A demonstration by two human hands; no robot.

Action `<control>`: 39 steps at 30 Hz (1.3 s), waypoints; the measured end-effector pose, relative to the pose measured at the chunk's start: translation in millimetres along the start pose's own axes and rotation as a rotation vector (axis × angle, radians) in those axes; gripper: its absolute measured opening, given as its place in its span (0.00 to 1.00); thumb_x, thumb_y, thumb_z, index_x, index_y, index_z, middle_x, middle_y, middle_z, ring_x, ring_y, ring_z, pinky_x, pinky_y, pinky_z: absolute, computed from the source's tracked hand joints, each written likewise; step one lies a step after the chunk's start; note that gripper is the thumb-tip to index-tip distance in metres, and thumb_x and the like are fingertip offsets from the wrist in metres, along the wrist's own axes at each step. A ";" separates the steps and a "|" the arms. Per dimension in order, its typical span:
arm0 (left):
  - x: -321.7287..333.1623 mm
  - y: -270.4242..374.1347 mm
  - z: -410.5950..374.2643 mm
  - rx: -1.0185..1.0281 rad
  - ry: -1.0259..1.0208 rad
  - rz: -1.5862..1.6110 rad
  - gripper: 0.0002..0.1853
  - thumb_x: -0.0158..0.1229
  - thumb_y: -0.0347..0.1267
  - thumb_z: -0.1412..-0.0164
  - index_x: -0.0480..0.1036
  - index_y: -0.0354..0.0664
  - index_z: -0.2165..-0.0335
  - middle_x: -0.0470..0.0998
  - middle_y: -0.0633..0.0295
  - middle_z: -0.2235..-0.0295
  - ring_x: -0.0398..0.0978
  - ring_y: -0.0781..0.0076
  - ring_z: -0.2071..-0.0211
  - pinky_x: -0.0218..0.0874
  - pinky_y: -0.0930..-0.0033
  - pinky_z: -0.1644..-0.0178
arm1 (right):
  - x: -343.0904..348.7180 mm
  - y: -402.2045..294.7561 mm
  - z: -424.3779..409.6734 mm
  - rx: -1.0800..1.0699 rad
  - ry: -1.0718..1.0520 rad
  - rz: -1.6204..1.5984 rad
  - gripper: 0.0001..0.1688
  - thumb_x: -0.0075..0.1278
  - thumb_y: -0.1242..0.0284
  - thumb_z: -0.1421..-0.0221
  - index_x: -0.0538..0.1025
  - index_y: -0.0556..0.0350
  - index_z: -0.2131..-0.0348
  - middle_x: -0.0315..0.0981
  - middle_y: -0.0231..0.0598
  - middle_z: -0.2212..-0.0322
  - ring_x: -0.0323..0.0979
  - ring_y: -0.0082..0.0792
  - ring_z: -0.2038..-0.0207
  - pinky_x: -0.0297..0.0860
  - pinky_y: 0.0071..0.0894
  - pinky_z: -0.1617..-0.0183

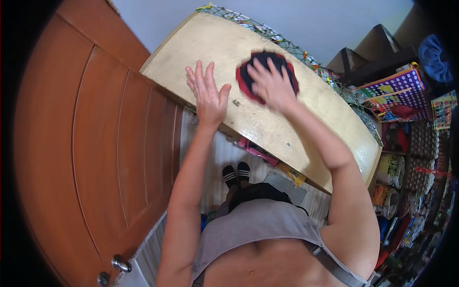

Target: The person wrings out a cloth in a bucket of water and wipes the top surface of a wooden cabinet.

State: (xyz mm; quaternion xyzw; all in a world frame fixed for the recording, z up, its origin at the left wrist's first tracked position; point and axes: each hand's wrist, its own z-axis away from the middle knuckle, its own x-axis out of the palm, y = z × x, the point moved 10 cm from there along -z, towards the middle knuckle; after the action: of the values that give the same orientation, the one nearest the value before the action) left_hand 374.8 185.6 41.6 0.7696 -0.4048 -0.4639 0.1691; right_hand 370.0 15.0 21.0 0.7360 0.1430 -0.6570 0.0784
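A dark cloth with a red edge lies on the pale worn tabletop, a little right of its middle. On top of the cloth rests my right hand, blurred, palm down with its fingers spread. My left hand is over the tabletop's near edge to the left, fingers apart and holding nothing. Whether its palm touches the surface cannot be told. Small dark worn marks show on the top between the hands and the near edge.
Green netting with colourful packets runs along the far edge, beside a wall. A brown wooden door with a metal knob stands at the left. At the right are a purple dotted bag and packed shelves of goods. Pink cloth hangs under the near edge.
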 end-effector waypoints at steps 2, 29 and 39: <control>1.9 5.8 -3.2 0.007 0.002 0.009 0.39 0.41 0.56 0.39 0.53 0.38 0.41 0.44 0.43 0.38 0.32 0.33 0.36 0.27 0.32 0.38 | 0.4 32.7 -66.9 0.049 0.045 -0.013 0.32 0.34 0.51 0.39 0.57 0.38 0.39 0.46 0.36 0.36 0.44 0.53 0.36 0.44 0.67 0.38; -6.7 -6.9 -1.6 -0.041 0.054 -0.024 0.39 0.46 0.55 0.41 0.53 0.40 0.41 0.46 0.44 0.38 0.32 0.35 0.36 0.27 0.32 0.38 | 2.2 -19.5 -76.1 -0.040 0.214 -0.072 0.29 0.42 0.57 0.41 0.63 0.44 0.43 0.55 0.38 0.40 0.51 0.51 0.38 0.50 0.66 0.40; -5.8 2.2 -1.5 -0.018 0.011 0.070 0.44 0.39 0.61 0.42 0.52 0.37 0.41 0.45 0.43 0.38 0.32 0.34 0.36 0.27 0.32 0.38 | -17.0 -46.9 109.8 -0.112 -0.204 -0.121 0.33 0.48 0.59 0.46 0.62 0.39 0.41 0.46 0.38 0.37 0.41 0.51 0.35 0.40 0.67 0.38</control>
State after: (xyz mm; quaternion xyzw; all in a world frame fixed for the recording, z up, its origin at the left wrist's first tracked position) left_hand 373.6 188.6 47.1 0.7560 -0.4262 -0.4573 0.1943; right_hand 249.9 24.3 27.5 0.6499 0.2150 -0.7229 0.0937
